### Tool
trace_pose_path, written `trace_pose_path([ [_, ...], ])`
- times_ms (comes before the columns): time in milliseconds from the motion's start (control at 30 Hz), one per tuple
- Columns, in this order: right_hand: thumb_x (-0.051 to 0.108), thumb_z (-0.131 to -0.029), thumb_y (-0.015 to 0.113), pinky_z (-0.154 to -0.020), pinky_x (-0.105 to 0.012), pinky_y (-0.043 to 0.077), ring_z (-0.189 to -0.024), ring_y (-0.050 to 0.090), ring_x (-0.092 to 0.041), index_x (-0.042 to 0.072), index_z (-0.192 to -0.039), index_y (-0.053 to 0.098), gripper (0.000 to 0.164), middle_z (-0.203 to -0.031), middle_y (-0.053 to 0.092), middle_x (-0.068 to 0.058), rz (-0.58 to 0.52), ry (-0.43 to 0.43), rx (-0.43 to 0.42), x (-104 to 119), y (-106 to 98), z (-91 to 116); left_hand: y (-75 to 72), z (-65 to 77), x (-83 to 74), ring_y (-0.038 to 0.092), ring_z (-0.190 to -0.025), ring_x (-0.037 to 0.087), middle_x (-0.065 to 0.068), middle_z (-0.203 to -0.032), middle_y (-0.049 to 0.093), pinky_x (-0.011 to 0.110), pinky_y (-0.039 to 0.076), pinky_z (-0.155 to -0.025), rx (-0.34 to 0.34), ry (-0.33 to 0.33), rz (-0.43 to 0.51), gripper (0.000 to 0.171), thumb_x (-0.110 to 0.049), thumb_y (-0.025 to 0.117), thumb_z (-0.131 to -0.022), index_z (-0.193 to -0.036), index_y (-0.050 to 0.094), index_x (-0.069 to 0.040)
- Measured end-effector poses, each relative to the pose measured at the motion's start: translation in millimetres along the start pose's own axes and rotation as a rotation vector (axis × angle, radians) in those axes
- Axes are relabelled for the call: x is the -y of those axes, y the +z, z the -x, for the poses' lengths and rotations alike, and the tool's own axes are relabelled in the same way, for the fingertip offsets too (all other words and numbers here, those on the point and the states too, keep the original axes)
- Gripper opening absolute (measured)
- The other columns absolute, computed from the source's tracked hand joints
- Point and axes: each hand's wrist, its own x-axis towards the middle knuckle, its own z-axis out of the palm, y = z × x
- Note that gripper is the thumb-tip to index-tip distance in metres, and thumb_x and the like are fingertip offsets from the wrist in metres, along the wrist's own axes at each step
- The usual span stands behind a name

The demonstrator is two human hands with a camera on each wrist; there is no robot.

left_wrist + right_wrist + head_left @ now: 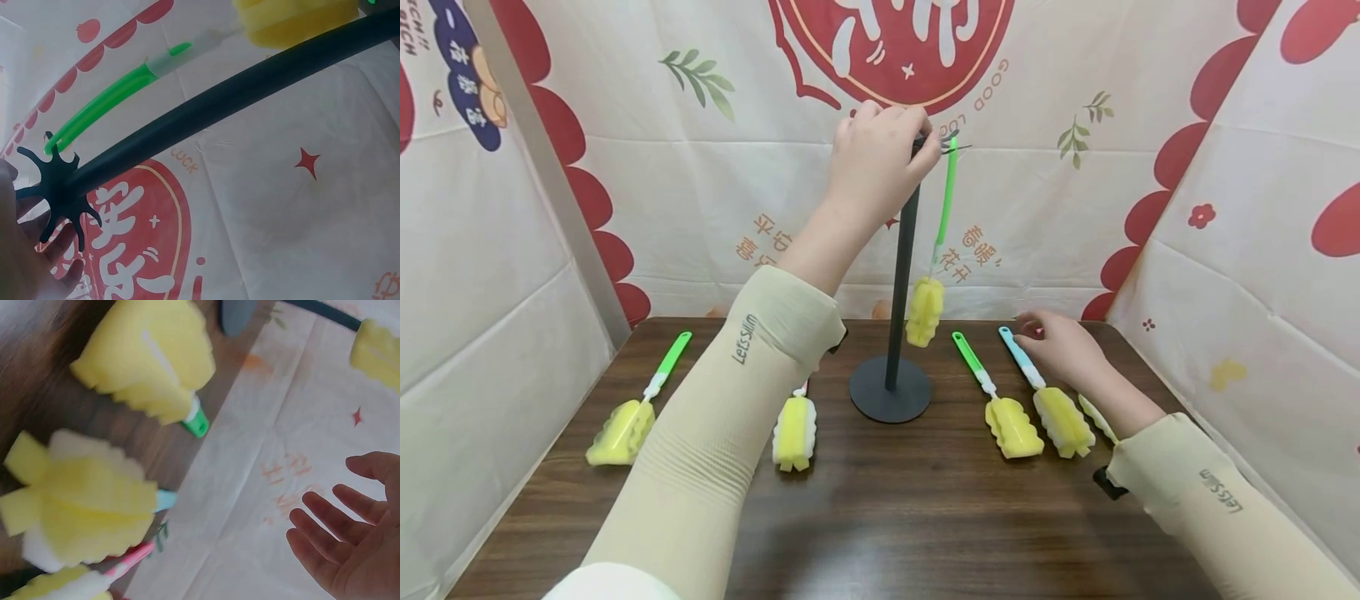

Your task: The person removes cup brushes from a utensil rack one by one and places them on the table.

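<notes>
At the top of a black stand (904, 283), my left hand (880, 154) grips its hooked head (59, 187), fingers partly behind the hooks. From one hook hangs a sponge brush (927, 310) with a green handle (103, 115), its yellow sponge pointing down beside the pole. My right hand (1060, 346) hovers at the table's right side, near the handle of a blue-handled brush (1063, 421). Its fingers (325, 531) are loosely spread and hold nothing. A green-handled brush (1013, 427) lies left of it; a pink-handled brush (128, 561) is partly hidden beneath my right wrist.
The stand's round base (891, 408) rests on the dark wooden table (880, 517). At left lie another green-handled brush (625, 429) and a yellow-white brush (794, 433), its handle mostly behind my left sleeve. Printed cloth (745, 167) encloses the back and sides.
</notes>
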Motion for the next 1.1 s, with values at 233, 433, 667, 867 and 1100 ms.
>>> trace_pose_path([
  [233,0.032,-0.088,0.054,-0.083,-0.053,0.043,-0.099,0.053,-0.028,0.009,-0.118,0.050,0.039,-0.112,0.058,-0.016,-0.042,-0.036,-0.002,21.3,1.9,-1.7,-3.3,1.4,-8.6,0.043,-0.103,0.014,-0.009,-0.109,0.059,0.031,0.038,-0.085,0.037,-0.039,-0.057,0.050,-0.061,0.027,-0.089,-0.113,0.054,-0.027],
  [433,0.030,-0.089,0.055,-0.080,-0.050,0.046,-0.096,0.054,-0.027,0.009,-0.118,0.051,0.036,-0.110,0.059,-0.015,-0.042,-0.097,-0.034,37.9,4.7,-8.3,0.6,2.3,-13.7,0.047,-0.100,0.013,-0.004,-0.115,0.055,0.025,0.043,-0.082,0.084,-0.048,-0.059,0.053,-0.060,0.033,-0.088,-0.122,0.051,-0.024],
  [667,0.031,-0.089,0.055,-0.080,-0.049,0.046,-0.098,0.053,-0.026,0.011,-0.119,0.051,0.036,-0.111,0.059,-0.012,-0.108,-0.115,-0.036,51.8,9.0,-13.7,4.3,2.4,-17.6,0.045,-0.103,0.016,-0.001,-0.119,0.054,0.023,0.039,-0.087,0.062,-0.007,-0.019,0.042,-0.049,0.038,-0.091,-0.120,0.054,-0.022],
  [867,0.031,-0.089,0.055,-0.081,-0.048,0.046,-0.098,0.053,-0.025,0.011,-0.120,0.049,0.038,-0.114,0.056,-0.012,-0.184,-0.123,-0.018,62.8,10.9,-13.3,4.5,2.1,-18.7,0.047,-0.098,0.016,0.000,-0.112,0.057,0.023,0.039,-0.087,0.026,0.008,0.003,0.040,-0.045,0.042,-0.091,-0.115,0.057,-0.018],
  [1100,0.038,-0.088,0.055,-0.083,-0.047,0.046,-0.098,0.053,-0.023,0.013,-0.124,0.046,0.045,-0.116,0.055,-0.011,-0.234,-0.131,-0.023,70.9,11.4,-12.7,6.1,0.1,-11.9,0.049,-0.096,0.015,0.000,-0.109,0.060,0.021,0.040,-0.085,-0.010,0.029,0.064,0.038,-0.042,0.044,-0.090,-0.114,0.059,-0.016],
])
